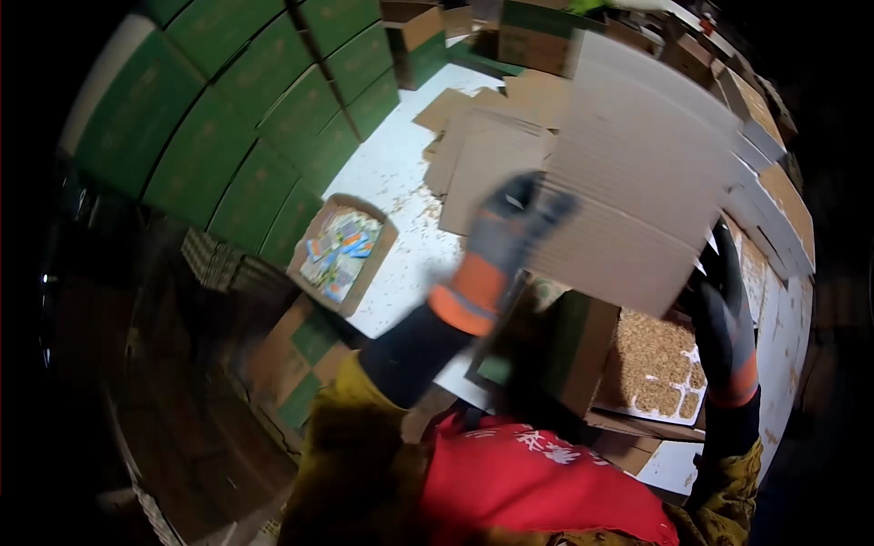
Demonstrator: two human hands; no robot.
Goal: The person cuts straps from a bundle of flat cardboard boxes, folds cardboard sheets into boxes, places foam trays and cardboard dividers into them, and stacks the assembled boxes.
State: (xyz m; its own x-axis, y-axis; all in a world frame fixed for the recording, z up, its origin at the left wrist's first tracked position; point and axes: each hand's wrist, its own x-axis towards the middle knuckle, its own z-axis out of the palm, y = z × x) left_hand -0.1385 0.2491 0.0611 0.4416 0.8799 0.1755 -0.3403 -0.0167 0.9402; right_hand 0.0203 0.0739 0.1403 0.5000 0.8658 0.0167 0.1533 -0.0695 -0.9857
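A flat, creased cardboard sheet [646,173] is held up in front of me, tilted above an open carton [590,355]. My left hand [514,223], in a grey glove with an orange cuff, grips its left edge; the fingers are slightly blurred. At the sheet's lower right edge, my right hand [726,305] is closed on it in a matching glove, with the fingertips partly hidden. Below, the carton holds a white divided tray [674,400] covered with tan, grain-like pieces. Part of the carton is hidden behind the sheet and my left arm.
Green cartons [264,109] are stacked at the left. A small open box [371,278] of colourful packets stands on the white table [414,214], which has tan crumbs scattered on it. More flat cardboard [492,164] lies behind my left hand. Cardboard boxes [760,109] line the right side.
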